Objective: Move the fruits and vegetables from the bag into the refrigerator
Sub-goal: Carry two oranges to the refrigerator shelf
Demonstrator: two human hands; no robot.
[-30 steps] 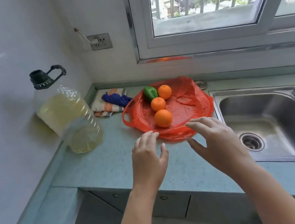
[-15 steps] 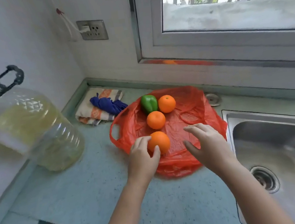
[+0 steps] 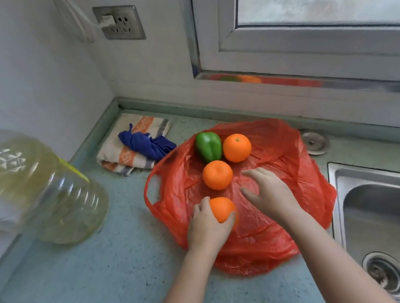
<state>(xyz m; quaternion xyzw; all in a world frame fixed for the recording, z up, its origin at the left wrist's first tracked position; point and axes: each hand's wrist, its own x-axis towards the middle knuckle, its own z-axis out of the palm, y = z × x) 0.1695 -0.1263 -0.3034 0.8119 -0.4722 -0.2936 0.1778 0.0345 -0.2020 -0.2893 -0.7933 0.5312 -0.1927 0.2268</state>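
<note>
Left hand (image 3: 207,228) now cupped around nearest smooth orange (image 3: 222,209) on red bag (image 3: 292,155); right hand (image 3: 271,194) nearer, spread, empty.

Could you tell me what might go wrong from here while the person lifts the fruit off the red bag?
1. The left hand wraps only the near side of the nearest orange, so it might slip on lifting.
2. The right hand hovers open beside the middle orange; a nudge could roll it into the green pepper or far orange.
3. The red plastic bag lies loose near the sink; dragging it may send fruit there.
</note>
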